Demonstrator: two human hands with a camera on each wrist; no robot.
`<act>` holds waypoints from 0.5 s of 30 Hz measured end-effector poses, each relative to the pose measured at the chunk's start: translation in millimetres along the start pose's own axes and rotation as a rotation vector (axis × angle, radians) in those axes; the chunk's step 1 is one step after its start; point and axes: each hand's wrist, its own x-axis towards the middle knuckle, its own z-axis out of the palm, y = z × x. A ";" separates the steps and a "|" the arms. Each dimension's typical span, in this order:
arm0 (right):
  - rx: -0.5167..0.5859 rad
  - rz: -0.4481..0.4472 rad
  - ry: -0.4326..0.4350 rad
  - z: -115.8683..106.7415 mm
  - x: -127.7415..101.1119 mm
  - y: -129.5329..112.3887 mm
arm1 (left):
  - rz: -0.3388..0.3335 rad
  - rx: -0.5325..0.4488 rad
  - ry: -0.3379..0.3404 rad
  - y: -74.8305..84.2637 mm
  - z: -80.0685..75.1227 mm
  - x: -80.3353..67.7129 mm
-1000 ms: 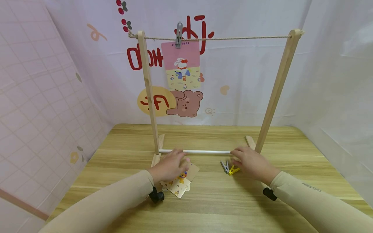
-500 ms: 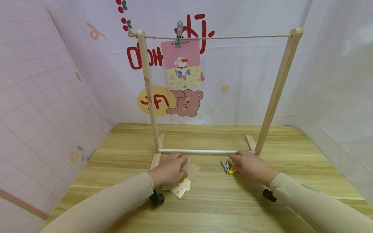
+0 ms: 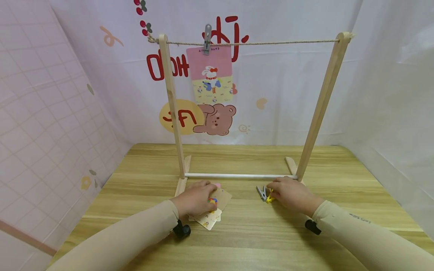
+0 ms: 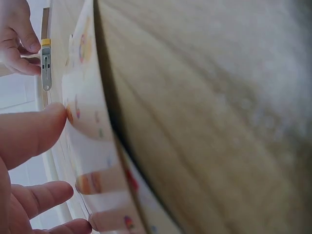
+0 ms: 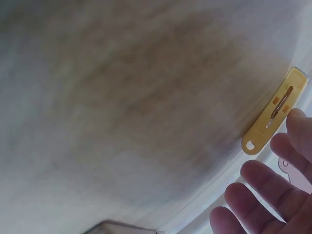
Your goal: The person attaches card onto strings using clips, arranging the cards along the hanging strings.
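Settling lower onto the wooden counter [image 3: 244, 229], the left hand [image 3: 194, 198] is pressing the small illustrated paper cards [image 3: 217, 210] — the right hand [image 3: 291, 194], fingers loose, is touching the yellow plastic clothespin [image 3: 270, 198].

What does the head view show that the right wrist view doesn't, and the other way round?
Only the head view shows the wooden rack with its string, a pink card hung by a grey clip, the left hand on the loose cards, and a grey clothespin lying beside the yellow one. Only the right wrist view shows the yellow clothespin whole, flat on the table, with the fingertips close to it. Both show the right hand and that yellow clothespin.
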 end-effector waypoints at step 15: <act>0.048 -0.026 -0.050 -5.2 -2.9 0.0 | -0.003 -0.014 0.000 3.1 -2.0 -0.4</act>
